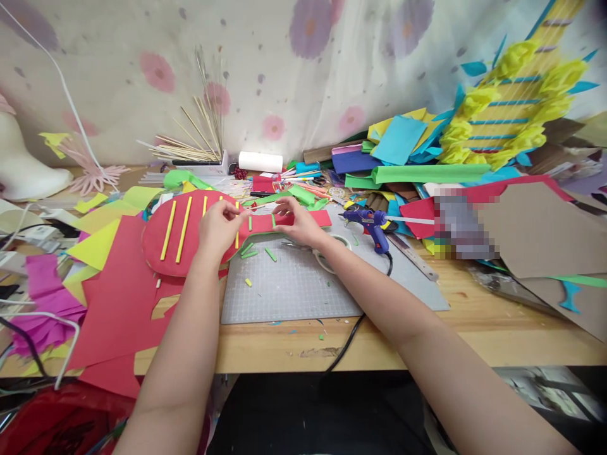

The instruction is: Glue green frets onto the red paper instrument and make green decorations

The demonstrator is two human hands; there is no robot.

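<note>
A red guitar-shaped cutout (183, 218) with a green edge lies flat, yellow strips across its round body. Its narrow red neck (310, 219) points right and carries short green strips. My left hand (219, 227) is over the body's right side, thumb and forefinger pinched together; what is between them is too small to make out. My right hand (298, 222) is at the neck, thumb and finger closed around the ends of a green strip (273, 220). Loose green pieces (270, 254) and scissors (327, 256) lie on the grey cutting mat (284, 297).
A purple glue gun (372, 222) stands right of my right hand, its black cord running to the table's front edge. Beside it lies a metal ruler (412, 256). Red sheets (123, 297) cover the left. A yellow-flowered guitar (505, 107) leans at the back right.
</note>
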